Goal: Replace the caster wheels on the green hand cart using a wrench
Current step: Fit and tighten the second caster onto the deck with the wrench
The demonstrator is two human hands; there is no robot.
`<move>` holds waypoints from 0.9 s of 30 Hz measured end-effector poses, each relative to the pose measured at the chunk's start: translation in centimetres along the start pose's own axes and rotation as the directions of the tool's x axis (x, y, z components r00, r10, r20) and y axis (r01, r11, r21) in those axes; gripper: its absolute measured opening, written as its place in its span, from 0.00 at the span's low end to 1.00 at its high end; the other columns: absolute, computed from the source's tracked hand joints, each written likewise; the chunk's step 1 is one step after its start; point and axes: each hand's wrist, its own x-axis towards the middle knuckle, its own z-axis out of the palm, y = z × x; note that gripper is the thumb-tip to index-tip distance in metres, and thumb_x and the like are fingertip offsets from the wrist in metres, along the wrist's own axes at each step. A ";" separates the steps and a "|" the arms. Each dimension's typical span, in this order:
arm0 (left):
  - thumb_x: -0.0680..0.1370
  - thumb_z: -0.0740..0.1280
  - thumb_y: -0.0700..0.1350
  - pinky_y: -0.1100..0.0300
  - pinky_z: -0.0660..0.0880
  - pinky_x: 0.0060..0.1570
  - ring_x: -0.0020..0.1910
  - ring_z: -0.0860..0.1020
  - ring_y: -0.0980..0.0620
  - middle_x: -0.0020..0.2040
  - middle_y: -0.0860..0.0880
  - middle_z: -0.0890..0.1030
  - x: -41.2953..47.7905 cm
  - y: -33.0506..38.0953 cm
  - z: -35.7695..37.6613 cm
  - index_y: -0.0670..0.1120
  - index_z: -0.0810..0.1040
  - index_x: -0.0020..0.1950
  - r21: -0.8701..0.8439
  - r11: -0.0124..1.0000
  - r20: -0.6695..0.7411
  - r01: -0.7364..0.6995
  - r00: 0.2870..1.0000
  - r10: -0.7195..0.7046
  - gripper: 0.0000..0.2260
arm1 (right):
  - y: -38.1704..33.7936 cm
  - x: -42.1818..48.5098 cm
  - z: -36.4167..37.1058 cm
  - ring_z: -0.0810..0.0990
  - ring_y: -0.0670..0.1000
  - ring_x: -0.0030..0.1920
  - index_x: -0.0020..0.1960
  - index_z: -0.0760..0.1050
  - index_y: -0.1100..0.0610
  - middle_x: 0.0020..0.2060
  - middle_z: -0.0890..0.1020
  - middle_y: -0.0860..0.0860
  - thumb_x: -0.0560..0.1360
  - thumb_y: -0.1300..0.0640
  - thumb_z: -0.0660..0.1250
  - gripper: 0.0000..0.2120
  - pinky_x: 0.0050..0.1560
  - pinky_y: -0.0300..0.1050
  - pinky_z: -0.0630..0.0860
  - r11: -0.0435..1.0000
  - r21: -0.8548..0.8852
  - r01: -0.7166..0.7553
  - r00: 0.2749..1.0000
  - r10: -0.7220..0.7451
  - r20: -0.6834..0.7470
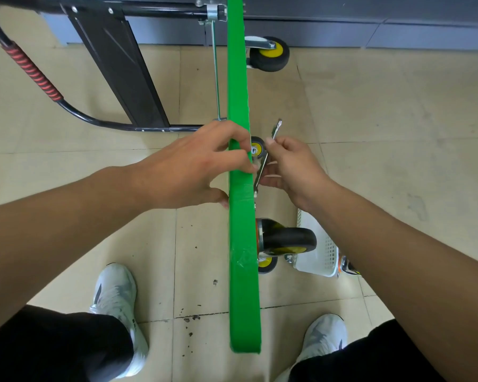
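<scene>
The cart point(239, 92) is tipped up on its side, so the green deck runs as a thin edge straight away from the person, wheels sticking out to the right. Its black handle point(33, 70) lies folded out on the floor point(398, 119) to the left. There's lots of open tile on the right side. The only things crowding it are a white basket point(322, 255) tucked just beside the near caster point(290, 239), and the grey cabinet point(342, 23) right behind the far wheel point(272, 55).

The left hand point(193, 164) is clamped over the top edge of the deck, with the thumb on the left face and the fingers curled over onto the wheel side. The right hand point(293, 166) has the wrench point(275, 130) pinched between thumb and fingers around the middle of its length. The wrench is tilted, with one end poking up past the hand and the other end down against the underside of the deck. A small yellow-hubbed wheel point(257, 148) sits right between the two hands, touching or nearly touching the left fingertips, and the wrench crosses just in front of it. I can't tell whether the wrench head is actually on a nut.
</scene>
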 end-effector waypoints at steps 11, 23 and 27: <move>0.67 0.80 0.50 0.42 0.80 0.56 0.65 0.72 0.40 0.65 0.43 0.70 0.1 0.2 -0.2 0.48 0.78 0.60 0.033 0.999 -0.004 -0.002 1.000 0.002 0.24 | -1.1 -6.7 -2.4 0.79 0.52 0.48 0.55 0.71 0.53 0.48 0.77 0.59 0.82 0.61 0.65 0.05 0.46 0.48 0.83 0.708 -0.157 0.688 0.725 -0.664 0.182; 0.66 0.81 0.49 0.41 0.79 0.56 0.65 0.71 0.40 0.66 0.45 0.69 0.1 0.1 0.0 0.48 0.78 0.59 0.021 1.000 -0.001 0.002 1.000 -0.002 0.24 | 0.8 -8.7 -3.2 0.80 0.61 0.48 0.57 0.70 0.56 0.48 0.78 0.61 0.82 0.54 0.67 0.09 0.51 0.40 0.76 0.423 -0.219 0.879 0.476 -0.789 0.389; 0.66 0.81 0.49 0.40 0.79 0.54 0.63 0.72 0.39 0.65 0.43 0.70 0.2 0.1 0.0 0.48 0.77 0.60 0.024 1.000 -0.005 -0.008 1.000 0.009 0.25 | 1.5 -9.2 -3.4 0.77 0.54 0.51 0.55 0.70 0.59 0.49 0.79 0.60 0.78 0.63 0.70 0.10 0.55 0.40 0.72 0.241 -0.238 0.941 0.333 -0.789 0.517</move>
